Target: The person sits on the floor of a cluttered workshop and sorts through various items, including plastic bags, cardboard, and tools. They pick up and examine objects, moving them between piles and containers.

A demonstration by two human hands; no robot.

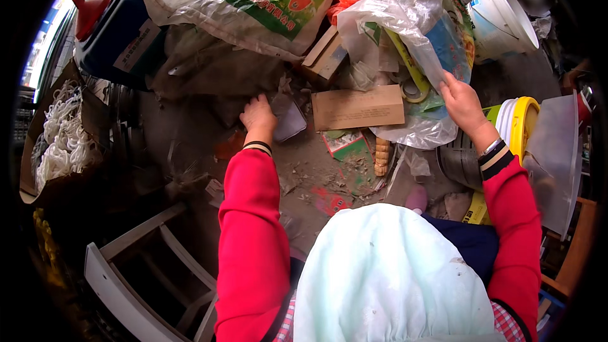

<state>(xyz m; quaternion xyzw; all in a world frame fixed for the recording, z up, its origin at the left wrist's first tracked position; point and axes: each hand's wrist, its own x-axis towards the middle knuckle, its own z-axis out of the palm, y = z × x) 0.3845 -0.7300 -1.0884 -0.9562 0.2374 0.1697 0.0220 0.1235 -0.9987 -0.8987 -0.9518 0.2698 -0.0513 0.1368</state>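
My right hand (463, 104) grips the edge of a translucent plastic bag (396, 2), which holds pieces of packaging and a yellow-green strip. My left hand (260, 116) reaches down to the littered floor beside a pale, flat plastic piece (289, 121). Its fingers bend away from view, so whether they hold anything is hidden. Between my hands a flat brown cardboard piece (358, 108) bearing print leans against the bag. Below the cardboard are a ridged tan handle (381, 156) and a red-and-green printed scrap (349, 145). Dirt and crumbs (356, 173) are scattered around them.
A printed woven sack (247, 4) lies ahead, with a blue jerrycan (123, 33) to its left. White rope fills a carton (90, 128). At right stand a white bucket (503, 21) and a yellow-rimmed bucket (525, 114). A wooden frame (114, 275) is at lower left.
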